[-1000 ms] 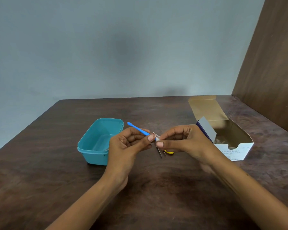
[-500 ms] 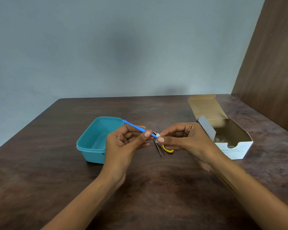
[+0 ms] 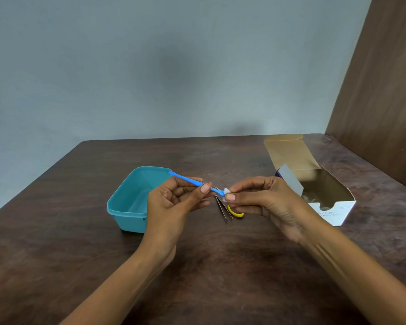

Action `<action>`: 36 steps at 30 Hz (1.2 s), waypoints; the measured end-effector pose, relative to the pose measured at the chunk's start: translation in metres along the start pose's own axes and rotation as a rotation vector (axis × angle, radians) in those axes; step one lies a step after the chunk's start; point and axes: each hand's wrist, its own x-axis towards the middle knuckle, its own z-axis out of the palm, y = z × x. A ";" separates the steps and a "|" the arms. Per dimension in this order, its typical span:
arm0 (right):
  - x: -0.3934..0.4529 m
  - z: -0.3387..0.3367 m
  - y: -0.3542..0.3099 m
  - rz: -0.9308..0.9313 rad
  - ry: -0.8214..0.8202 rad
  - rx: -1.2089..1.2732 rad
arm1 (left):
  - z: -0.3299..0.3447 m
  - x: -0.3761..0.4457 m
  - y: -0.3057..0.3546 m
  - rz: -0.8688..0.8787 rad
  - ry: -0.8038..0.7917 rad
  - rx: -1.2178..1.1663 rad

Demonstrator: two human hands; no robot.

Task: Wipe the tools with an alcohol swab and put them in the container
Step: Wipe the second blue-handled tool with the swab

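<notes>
Hands (image 3: 174,202) wipe blue tool (image 3: 188,180); tweezers (image 3: 223,207) beneath.

One container (image 3: 136,200), one box (image 3: 314,181), perhaps three tools (image 3: 190,181), one swab (image 3: 226,191)

i see a teal container (image 3: 136,195), a blue tool (image 3: 188,180), a white swab (image 3: 226,191), a yellow ring (image 3: 235,213), a white box (image 3: 335,211) with brown inside, and a dark brown mottled table (image 3: 56,254).
</notes>
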 end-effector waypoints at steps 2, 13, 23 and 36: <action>0.001 -0.001 0.001 0.020 0.029 0.037 | 0.001 -0.001 0.000 -0.001 0.006 -0.021; 0.000 -0.003 -0.003 0.047 0.006 -0.002 | 0.001 -0.002 0.002 0.005 0.003 -0.004; -0.002 0.002 0.001 0.002 0.060 -0.042 | -0.001 -0.001 0.000 0.009 0.002 0.021; 0.000 0.004 0.004 -0.051 0.033 0.018 | -0.001 0.002 0.003 0.043 0.027 0.033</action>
